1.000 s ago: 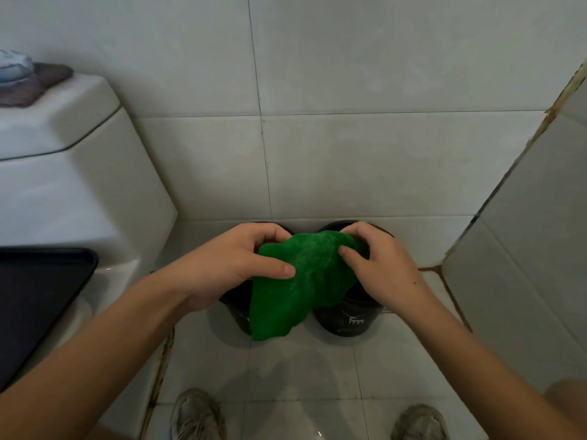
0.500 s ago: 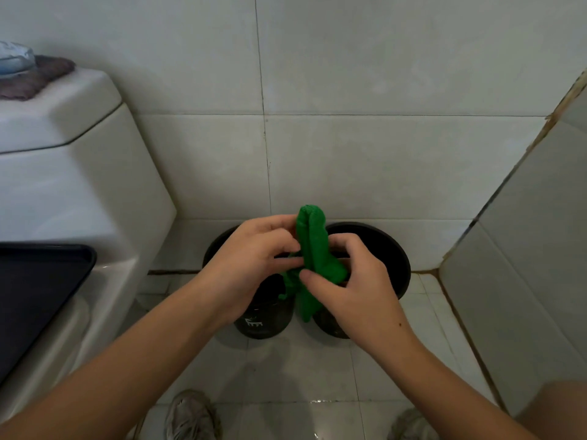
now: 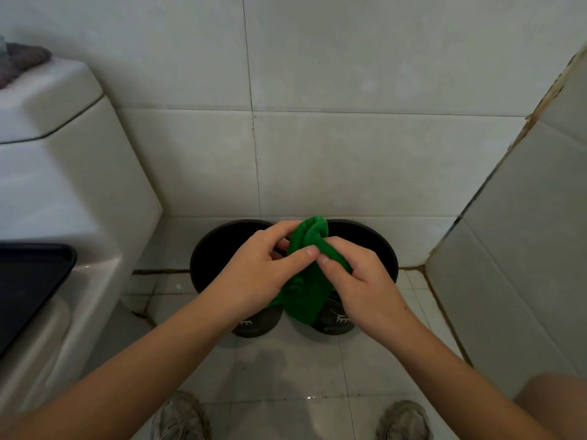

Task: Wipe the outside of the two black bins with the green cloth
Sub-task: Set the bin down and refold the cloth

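Note:
Two round black bins stand side by side on the tiled floor against the back wall: the left bin and the right bin. Above the gap between them I hold the green cloth, bunched and folded lengthwise. My left hand grips it from the left with thumb and fingers. My right hand pinches it from the right. The cloth's lower end hangs down in front of the bins. My hands hide most of both bins' near sides.
A white toilet tank fills the left, with a black seat lid below it and a folded rag on top. A tiled wall corner juts in on the right. My shoes stand on the floor tiles.
The cloth went from spread open over the bins to a bunched, folded roll held between both hands. My hands came together at the centre; the view shifted slightly.

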